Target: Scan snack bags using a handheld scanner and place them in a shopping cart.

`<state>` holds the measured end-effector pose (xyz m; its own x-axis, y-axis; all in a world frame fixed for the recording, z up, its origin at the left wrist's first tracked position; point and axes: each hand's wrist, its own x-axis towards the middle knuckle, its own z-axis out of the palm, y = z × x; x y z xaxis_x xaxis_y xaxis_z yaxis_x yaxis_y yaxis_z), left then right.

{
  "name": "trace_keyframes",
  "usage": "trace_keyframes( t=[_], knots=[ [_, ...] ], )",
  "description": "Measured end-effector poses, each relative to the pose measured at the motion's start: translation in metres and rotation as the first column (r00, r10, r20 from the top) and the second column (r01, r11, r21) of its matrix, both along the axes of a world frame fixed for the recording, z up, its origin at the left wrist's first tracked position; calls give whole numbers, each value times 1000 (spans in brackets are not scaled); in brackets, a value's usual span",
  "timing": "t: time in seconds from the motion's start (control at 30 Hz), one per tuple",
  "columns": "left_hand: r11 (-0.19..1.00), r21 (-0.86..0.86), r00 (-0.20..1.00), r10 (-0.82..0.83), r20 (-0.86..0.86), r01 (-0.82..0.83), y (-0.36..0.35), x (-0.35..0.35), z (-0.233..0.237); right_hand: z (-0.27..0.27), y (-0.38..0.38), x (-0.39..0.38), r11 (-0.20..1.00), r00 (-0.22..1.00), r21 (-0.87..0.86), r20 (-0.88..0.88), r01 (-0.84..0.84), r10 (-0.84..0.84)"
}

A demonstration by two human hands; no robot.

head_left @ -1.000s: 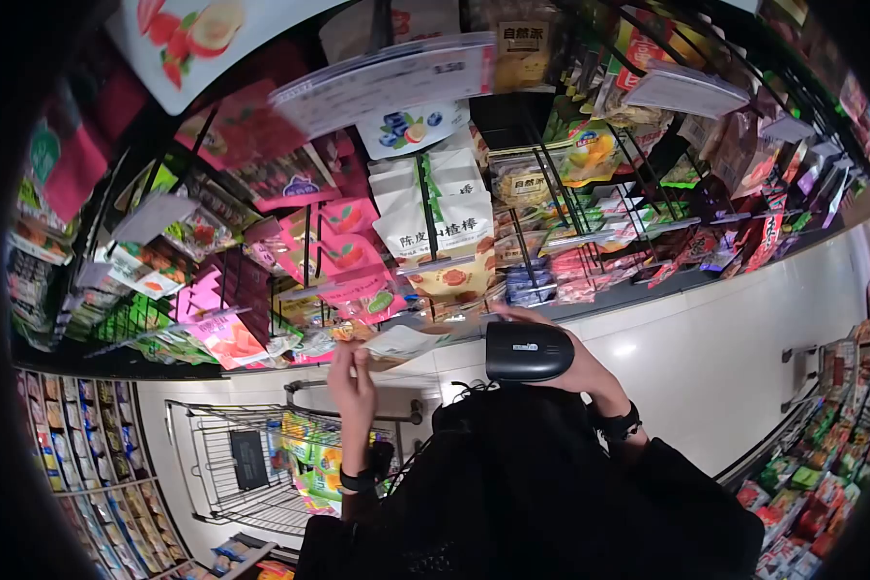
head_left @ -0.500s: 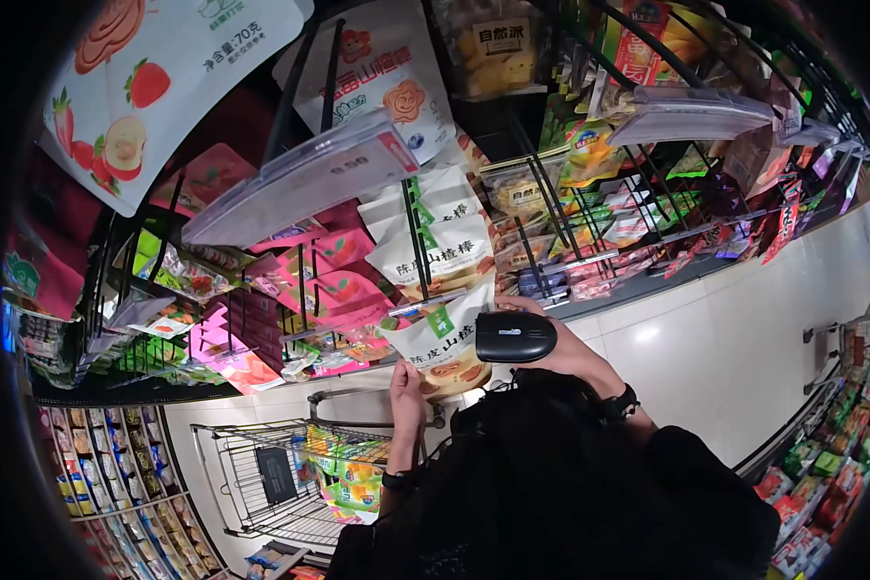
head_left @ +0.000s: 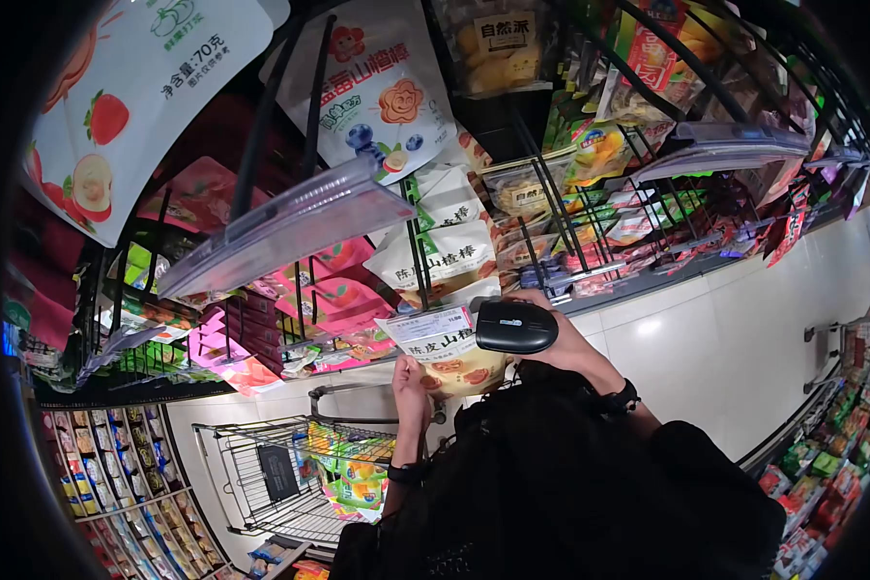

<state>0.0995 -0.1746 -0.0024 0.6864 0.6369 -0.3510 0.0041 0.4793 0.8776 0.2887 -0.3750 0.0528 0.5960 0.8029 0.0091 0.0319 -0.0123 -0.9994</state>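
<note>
Item logged: snack pouch (head_left: pixel 451 356), white with printed fruit slices, held up in front of the peg rack (head_left: pixel 551 208), just below a row of like packs.

Left hand (head_left: pixel 411 385): grip clenched on the pouch's lower edge.

Right hand (head_left: pixel 572 348): grip grasping a black scanner (head_left: pixel 515 327), which touched the pouch's right side.

Shopping cart (head_left: pixel 251 464): stood below, partly loaded.

Step, as I judged it: scanning the pouch. The next move called for its label turned flat and squarely towards the scanner.
</note>
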Motion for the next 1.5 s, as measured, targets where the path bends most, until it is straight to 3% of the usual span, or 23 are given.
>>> trace_keyframes(
  t=[0.17, 0.27, 0.47, 0.57, 0.77, 0.97, 1.07, 1.2, 1.33, 1.5],
  knots=[
    [997, 78, 1000, 25, -12, -24, 8, 8, 6, 3, 3, 3, 998, 996, 58, -88, 17, -12],
    [996, 85, 999, 32, -9, -31, 11, 10, 9, -1, 4, 5, 997, 999, 73, 38, 4, -7],
    [992, 124, 999, 27, -34, -23, 14, 12, 14, 0, 7, 9, 998, 1000, 57, 22, -4, 3],
    [994, 110, 1000, 20, -10, -19, 15, 12, 10, 4, 8, 10, 998, 997, 54, -77, 16, -12],
    [998, 41, 993, 50, -108, -46, 8, 22, 34, 5, 11, 12, 999, 998, 20, -59, 31, -30],
    [999, 29, 999, 37, -37, -36, 11, 17, 18, 5, 13, 12, 997, 997, 32, -20, 76, -76],
    [994, 80, 992, 85, -93, -78, 10, 27, 18, 5, 12, 13, 998, 988, -6, -139, 65, -65],
    [980, 181, 988, 104, -111, -83, 18, 41, 6, 1, 19, 9, 971, 969, 1, 65, 240, -240],
    [935, 338, 985, 147, -91, -108, 20, 51, -2, 2, 14, 7, 972, 974, -70, 17, 226, -226],
    [901, 406, 974, 206, -97, -151, 18, 47, 2, -10, 7, 1, 970, 975, -131, -58, 206, -214]
  ],
)
